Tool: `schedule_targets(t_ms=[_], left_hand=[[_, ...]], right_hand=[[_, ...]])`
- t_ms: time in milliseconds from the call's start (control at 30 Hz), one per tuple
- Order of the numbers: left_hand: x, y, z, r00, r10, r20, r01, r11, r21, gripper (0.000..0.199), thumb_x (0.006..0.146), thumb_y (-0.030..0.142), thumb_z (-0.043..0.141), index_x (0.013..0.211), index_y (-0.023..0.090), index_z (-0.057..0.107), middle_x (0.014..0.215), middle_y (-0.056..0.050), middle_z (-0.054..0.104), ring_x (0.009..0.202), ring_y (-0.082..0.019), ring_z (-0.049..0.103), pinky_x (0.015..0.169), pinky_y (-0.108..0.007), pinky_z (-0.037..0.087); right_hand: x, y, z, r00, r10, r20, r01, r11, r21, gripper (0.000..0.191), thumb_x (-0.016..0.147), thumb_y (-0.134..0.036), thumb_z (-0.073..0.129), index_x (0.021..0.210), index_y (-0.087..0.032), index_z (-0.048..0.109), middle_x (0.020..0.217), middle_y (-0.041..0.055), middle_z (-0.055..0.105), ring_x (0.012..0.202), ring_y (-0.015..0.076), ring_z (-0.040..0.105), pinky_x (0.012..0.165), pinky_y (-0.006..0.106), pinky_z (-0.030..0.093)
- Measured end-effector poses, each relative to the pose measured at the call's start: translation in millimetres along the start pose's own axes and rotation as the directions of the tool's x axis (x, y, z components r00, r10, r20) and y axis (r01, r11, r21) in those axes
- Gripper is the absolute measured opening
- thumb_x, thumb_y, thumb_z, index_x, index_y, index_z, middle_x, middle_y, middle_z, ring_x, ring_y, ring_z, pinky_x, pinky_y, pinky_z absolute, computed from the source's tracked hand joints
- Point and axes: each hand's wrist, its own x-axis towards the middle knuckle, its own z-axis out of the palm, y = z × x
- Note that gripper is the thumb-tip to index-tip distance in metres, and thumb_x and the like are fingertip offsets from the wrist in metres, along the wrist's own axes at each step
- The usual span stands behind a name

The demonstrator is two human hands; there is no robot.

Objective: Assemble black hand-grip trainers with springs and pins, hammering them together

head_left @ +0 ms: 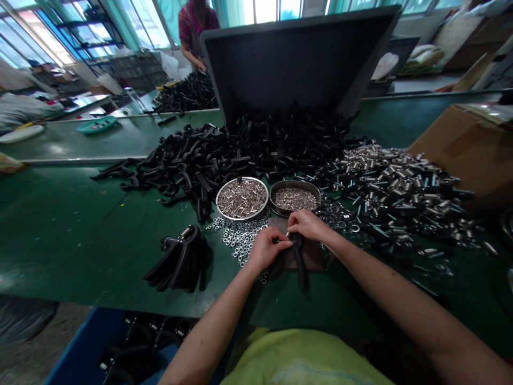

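Fingers of the right hand are pinched on a silvery part; for the left hand, the grip cannot be told. A black clamp handle is laid beneath, partly upon a plate.

bright windows between teal curtains, a blue shelving rack far left, grey floor lower left.

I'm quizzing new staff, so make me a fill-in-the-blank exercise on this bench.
1. The tabletop is colored ____.
2. The long part by the right hand is colored ____.
3. To the person, the light-rimmed dish is ____ of the dark-rimmed tin.
4. The bin below the tabletop is colored ____.

Missing words: green; black; left; blue.
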Motion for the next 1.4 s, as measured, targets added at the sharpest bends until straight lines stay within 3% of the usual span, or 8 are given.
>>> schedule_targets(t_ms=[200, 400, 567, 733, 833, 900, 1033, 1400], left_hand=[[-1.3, -3.4, 5.5, 0.999, -0.035, -0.004, 0.034, 0.998, -0.048, 0.010, 0.067, 0.025, 0.075, 0.067, 0.019, 0.067, 0.074, 0.000, 0.065, 0.078, -0.016, 0.058, 0.076, -0.029, 0.041], [-5.0, -4.0, 4.0, 0.984, -0.166, -0.059, 0.153, 0.973, -0.172, 0.007, 0.071, 0.022, 0.070, 0.069, 0.017, 0.066, 0.075, -0.001, 0.066, 0.076, -0.016, 0.060, 0.074, -0.028, 0.043], [-10.5, -6.4, 1.7, 0.980, -0.130, -0.153, 0.099, 0.976, -0.195, 0.007, 0.072, 0.022, 0.069, 0.069, 0.018, 0.065, 0.079, -0.002, 0.066, 0.081, -0.017, 0.061, 0.079, -0.030, 0.044], [-17.9, -8.3, -0.8, 0.976, -0.081, -0.204, 0.055, 0.990, -0.130, 0.006, 0.073, 0.019, 0.069, 0.069, 0.018, 0.065, 0.084, -0.003, 0.067, 0.086, -0.018, 0.061, 0.084, -0.032, 0.043], [-24.3, -7.5, 1.5, 0.971, -0.021, -0.236, 0.015, 1.000, -0.028, 0.005, 0.074, 0.018, 0.069, 0.071, 0.019, 0.065, 0.091, -0.004, 0.068, 0.092, -0.019, 0.059, 0.088, -0.036, 0.042], [-28.6, -6.3, 4.5, 0.973, 0.037, -0.229, -0.029, 0.999, 0.036, 0.004, 0.075, 0.018, 0.069, 0.073, 0.019, 0.065, 0.096, -0.004, 0.068, 0.095, -0.019, 0.058, 0.089, -0.037, 0.042], [-34.1, -5.0, 9.8, 0.969, 0.119, -0.218, -0.101, 0.991, 0.092, 0.005, 0.076, 0.016, 0.067, 0.075, 0.019, 0.064, 0.098, -0.004, 0.068, 0.099, -0.020, 0.056, 0.090, -0.038, 0.043], [-34.7, -5.8, 11.0, 0.965, 0.134, -0.224, -0.110, 0.987, 0.117, 0.005, 0.076, 0.016, 0.067, 0.076, 0.020, 0.063, 0.097, -0.004, 0.069, 0.100, -0.021, 0.056, 0.091, -0.040, 0.044]], right_hand=[[-15.5, 3.4, 1.0, 0.998, -0.026, -0.058, 0.026, 1.000, 0.005, 0.012, 0.077, -0.024, 0.058, 0.079, -0.019, 0.068, 0.073, -0.0013, 0.068, 0.067, 0.0122, 0.060, 0.059, 0.022, 0.041], [-27.8, 25.9, -26.0, 0.972, 0.078, -0.220, -0.113, 0.982, -0.151, 0.024, 0.086, -0.026, 0.047, 0.092, -0.018, 0.068, 0.090, 0.0055, 0.069, 0.083, 0.0179, 0.062, 0.070, 0.027, 0.044], [-30.2, 40.4, -29.4, 0.970, 0.108, -0.216, -0.176, 0.928, -0.329, 0.014, 0.074, -0.020, 0.064, 0.087, -0.020, 0.068, 0.100, 0.0067, 0.065, 0.093, 0.0236, 0.060, 0.072, 0.030, 0.042], [-35.2, 29.6, -26.3, 0.960, 0.133, -0.245, -0.226, 0.887, -0.403, 0.012, 0.084, -0.022, 0.051, 0.091, -0.018, 0.061, 0.093, 0.0101, 0.065, 0.087, 0.0252, 0.062, 0.066, 0.031, 0.043], [-44.5, 13.3, -27.5, 0.923, 0.097, -0.372, -0.202, 0.946, -0.255, 0.023, 0.088, -0.023, 0.045, 0.109, -0.016, 0.051, 0.089, 0.0108, 0.066, 0.082, 0.0253, 0.064, 0.064, 0.033, 0.045], [-53.1, 1.4, -24.0, 0.904, 0.070, -0.422, -0.059, 0.997, 0.039, 0.031, 0.087, -0.026, 0.046, 0.117, -0.019, 0.045, 0.086, 0.0066, 0.065, 0.073, 0.0216, 0.064, 0.059, 0.031, 0.048], [-69.9, -16.0, -2.3, 0.941, 0.061, -0.334, 0.132, 0.842, 0.523, 0.021, 0.086, -0.037, 0.050, 0.099, -0.021, 0.048, 0.072, -0.0003, 0.060, 0.056, 0.0152, 0.061, 0.049, 0.029, 0.052], [-77.5, -12.2, 29.2, 0.908, -0.002, -0.420, 0.215, 0.861, 0.461, 0.017, 0.090, -0.038, 0.047, 0.090, -0.021, 0.045, 0.074, 0.0017, 0.064, 0.060, 0.0140, 0.065, 0.057, 0.028, 0.055]])
